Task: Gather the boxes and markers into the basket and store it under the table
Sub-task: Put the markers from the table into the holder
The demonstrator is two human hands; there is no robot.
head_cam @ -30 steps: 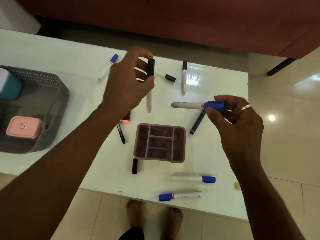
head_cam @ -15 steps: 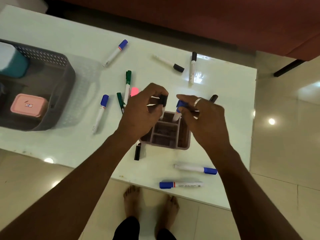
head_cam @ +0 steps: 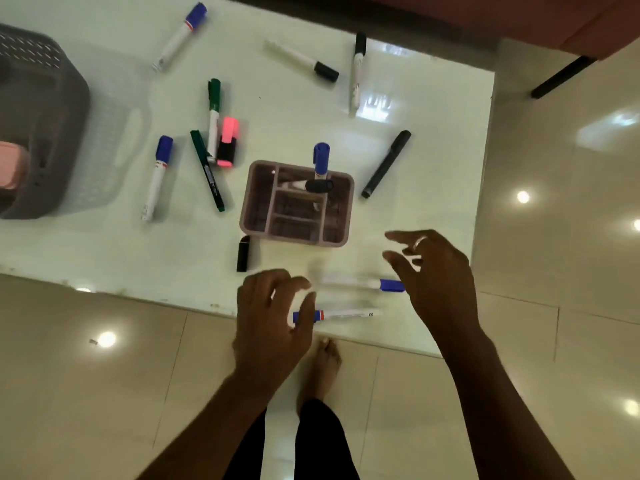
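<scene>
Left hand [head_cam: 270,323]: fingers spread above blue-capped marker [head_cam: 341,315], contact unclear in blur. Right hand [head_cam: 443,275]: spread, empty, beside second blue-capped marker [head_cam: 389,285].

Grey basket [head_cam: 59,109] sits at the table's [head_cam: 311,116] left edge, pink box [head_cam: 10,164] inside. The mauve divided box [head_cam: 294,240] mid-table has a blue-capped marker [head_cam: 321,161] standing in it and a black-capped marker [head_cam: 318,186] leaning. Other markers [head_cam: 214,98] lie flat, scattered around.
</scene>
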